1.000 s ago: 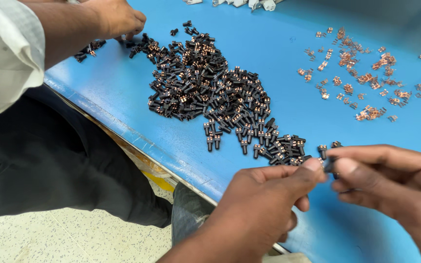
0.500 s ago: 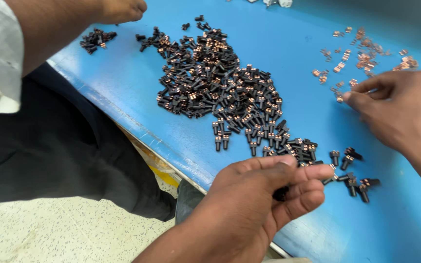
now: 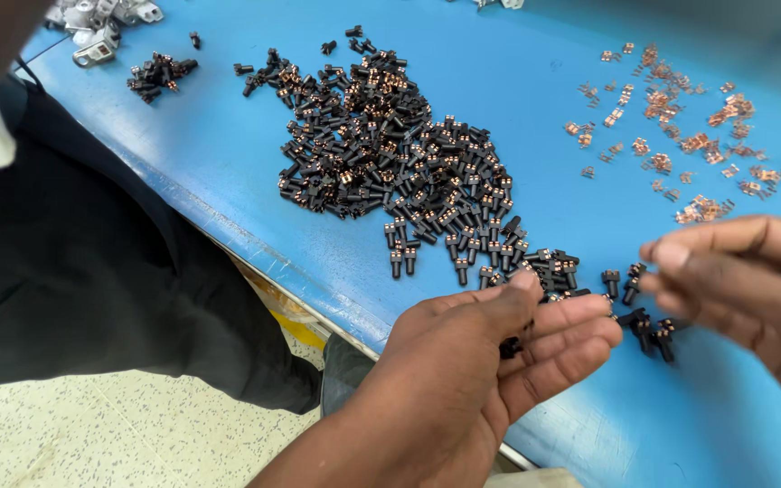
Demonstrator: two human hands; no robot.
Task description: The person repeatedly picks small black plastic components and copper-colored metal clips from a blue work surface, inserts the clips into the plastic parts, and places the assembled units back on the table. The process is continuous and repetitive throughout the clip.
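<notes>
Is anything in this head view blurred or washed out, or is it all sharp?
Head view: the pile of black parts and the copper clips are sharp; the right hand is motion-blurred at its fingertips; the left hand, with a black part under its thumb, is fairly crisp. Lighting is even on the blue table, with no strong glare.
</notes>
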